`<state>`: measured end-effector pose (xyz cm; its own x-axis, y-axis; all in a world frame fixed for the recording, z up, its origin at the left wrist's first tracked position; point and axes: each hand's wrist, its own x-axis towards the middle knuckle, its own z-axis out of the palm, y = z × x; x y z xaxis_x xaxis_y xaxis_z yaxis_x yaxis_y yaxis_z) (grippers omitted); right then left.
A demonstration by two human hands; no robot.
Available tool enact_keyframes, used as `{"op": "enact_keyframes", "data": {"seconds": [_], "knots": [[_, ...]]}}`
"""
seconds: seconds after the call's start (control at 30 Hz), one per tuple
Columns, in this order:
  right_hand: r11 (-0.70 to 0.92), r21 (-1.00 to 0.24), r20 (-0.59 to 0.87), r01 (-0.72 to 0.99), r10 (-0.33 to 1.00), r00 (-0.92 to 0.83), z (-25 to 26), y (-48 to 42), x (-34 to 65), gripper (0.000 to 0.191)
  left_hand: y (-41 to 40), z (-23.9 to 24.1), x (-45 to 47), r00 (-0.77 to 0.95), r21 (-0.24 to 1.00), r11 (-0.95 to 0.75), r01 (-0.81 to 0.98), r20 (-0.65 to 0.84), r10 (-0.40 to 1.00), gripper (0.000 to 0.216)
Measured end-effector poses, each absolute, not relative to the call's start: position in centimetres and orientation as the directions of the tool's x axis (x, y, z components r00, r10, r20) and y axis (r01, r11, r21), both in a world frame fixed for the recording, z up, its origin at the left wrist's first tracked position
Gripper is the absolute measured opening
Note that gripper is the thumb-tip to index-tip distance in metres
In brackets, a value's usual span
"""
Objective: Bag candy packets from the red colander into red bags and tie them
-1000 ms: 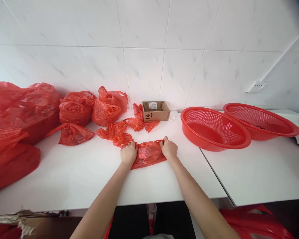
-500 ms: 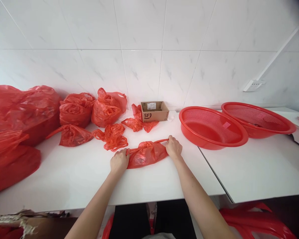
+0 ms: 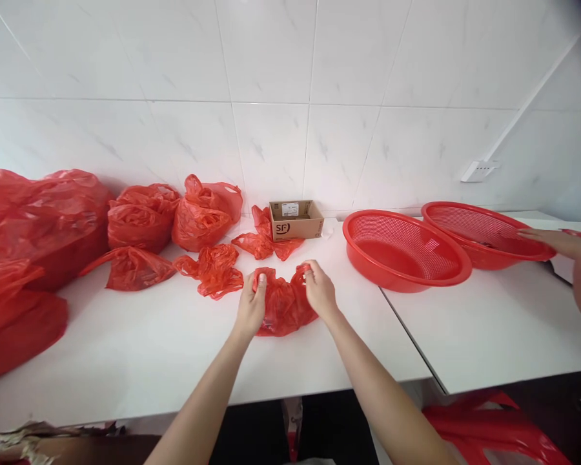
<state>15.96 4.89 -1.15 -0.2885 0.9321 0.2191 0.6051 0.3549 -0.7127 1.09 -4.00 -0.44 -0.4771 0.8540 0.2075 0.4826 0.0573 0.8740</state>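
A thin red plastic bag (image 3: 284, 309) rests on the white table in front of me, its body bunched and what it contains hard to make out. My left hand (image 3: 252, 300) grips the bag's left side, thumb pressed on top. On the opposite side, my right hand (image 3: 318, 289) pinches the other upper end of the bag. Both ends are lifted a little above the middle. Just beyond my left hand lies a crumpled heap of red bags (image 3: 214, 270). Behind my hands another red bag (image 3: 260, 240) lies against a small cardboard box (image 3: 296, 223).
Several filled red bags (image 3: 142, 216) line the wall at left. Two red colanders (image 3: 407, 274) stand at right, near a seam in the table (image 3: 494, 336). Another person's hand (image 3: 547, 240) reaches over the far colander. A red plastic stool (image 3: 494, 426) stands below the table.
My hands have come closer together and lifted the bag's ends, so the stretched bag is now bunched. Another person's arm has entered from the right.
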Motion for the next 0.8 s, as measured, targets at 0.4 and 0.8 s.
{"op": "enact_keyframes", "data": {"seconds": [0.4,0.8], "knots": [[0.32,-0.421,0.036,0.849,0.941,-0.337,-4.2,6.2,14.8,0.028,-2.3,-4.3,-0.8,-0.45,0.485,0.37,0.793,0.055,0.892,0.031],[0.211,-0.475,0.032,0.854,0.974,-0.222,-5.0,6.5,14.8,0.033,-2.3,-5.5,-1.3,-0.547,0.623,0.412,0.665,0.031,0.837,0.03]]}}
